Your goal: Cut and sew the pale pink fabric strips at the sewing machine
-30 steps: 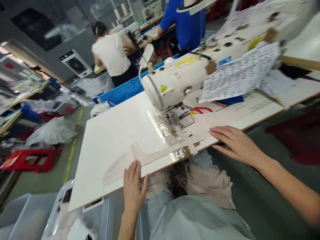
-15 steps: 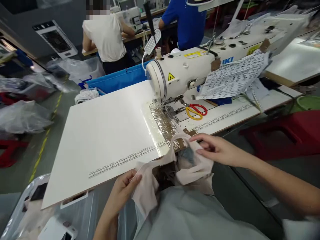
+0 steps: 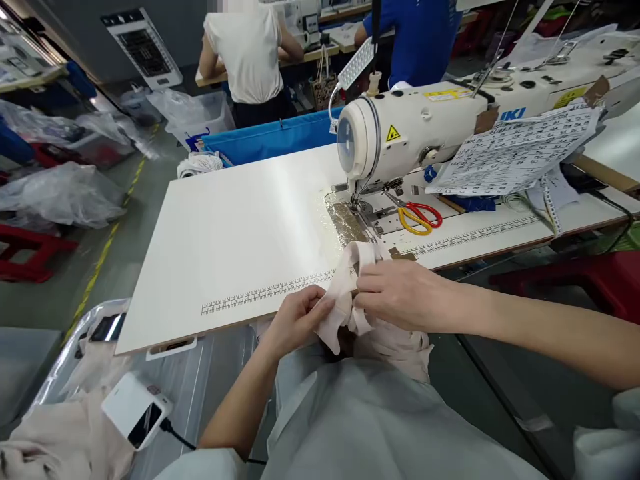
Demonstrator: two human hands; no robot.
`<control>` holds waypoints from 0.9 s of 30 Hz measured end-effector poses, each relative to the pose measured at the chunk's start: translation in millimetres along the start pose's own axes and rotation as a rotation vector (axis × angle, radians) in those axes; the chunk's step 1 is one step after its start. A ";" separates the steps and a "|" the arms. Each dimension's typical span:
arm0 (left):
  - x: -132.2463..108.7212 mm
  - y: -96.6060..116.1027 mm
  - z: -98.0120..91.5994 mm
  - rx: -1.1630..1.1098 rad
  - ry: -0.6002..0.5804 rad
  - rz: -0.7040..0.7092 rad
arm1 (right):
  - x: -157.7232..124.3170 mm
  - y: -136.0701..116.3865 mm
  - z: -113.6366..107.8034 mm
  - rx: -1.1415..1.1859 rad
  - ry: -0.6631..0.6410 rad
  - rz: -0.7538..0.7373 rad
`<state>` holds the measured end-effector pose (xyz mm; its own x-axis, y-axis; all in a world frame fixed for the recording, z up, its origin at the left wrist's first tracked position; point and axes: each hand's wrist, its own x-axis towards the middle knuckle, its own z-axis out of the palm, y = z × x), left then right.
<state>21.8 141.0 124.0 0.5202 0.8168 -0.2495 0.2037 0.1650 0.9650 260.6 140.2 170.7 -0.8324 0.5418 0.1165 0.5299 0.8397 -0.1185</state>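
A pale pink piece of fabric [image 3: 339,300] hangs over the front edge of the white sewing table [image 3: 240,233] and down toward my lap. My left hand [image 3: 299,316] pinches its left side between thumb and fingers. Close beside it, my right hand [image 3: 395,293] grips the same fabric, its fingertips partly hidden in the folds. A loop of the cloth stands up between the hands. Just beyond is the sewing machine [image 3: 400,133], its needle area above the bed. Scissors with red and yellow handles [image 3: 419,219] lie to the right of the needle.
Printed paper sheets [image 3: 520,150] lean against the machine. A ruler strip [image 3: 270,292] runs along the table's front edge. At lower left, a white device with a cable [image 3: 136,410] rests on a clear plastic bin [image 3: 187,373], near more pink fabric [image 3: 70,433]. Two people sit at the back.
My hands have come closer together, and the fabric between them is bunched up rather than spread. The right hand has turned over it. The camera view has shifted left.
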 end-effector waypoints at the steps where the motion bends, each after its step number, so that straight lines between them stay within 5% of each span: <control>1: 0.8 -0.1 -0.4 0.001 0.006 0.008 | 4.8 -2.0 -4.0 -0.064 0.006 -0.023; 4: 1.7 1.8 -1.5 0.041 0.027 0.025 | 17.8 -7.5 -15.9 -0.036 -0.061 -0.032; 10: 0.7 9.3 -3.1 0.179 -0.050 0.085 | 38.1 -7.1 -21.2 0.260 -0.403 0.138; 27: 7.8 8.1 0.5 0.236 -0.124 0.101 | 38.4 5.6 -3.4 0.463 -0.310 0.312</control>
<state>27.9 148.5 129.9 0.6423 0.7462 -0.1753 0.3254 -0.0584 0.9438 232.2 165.8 177.8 -0.6953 0.6642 -0.2747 0.6877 0.5035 -0.5230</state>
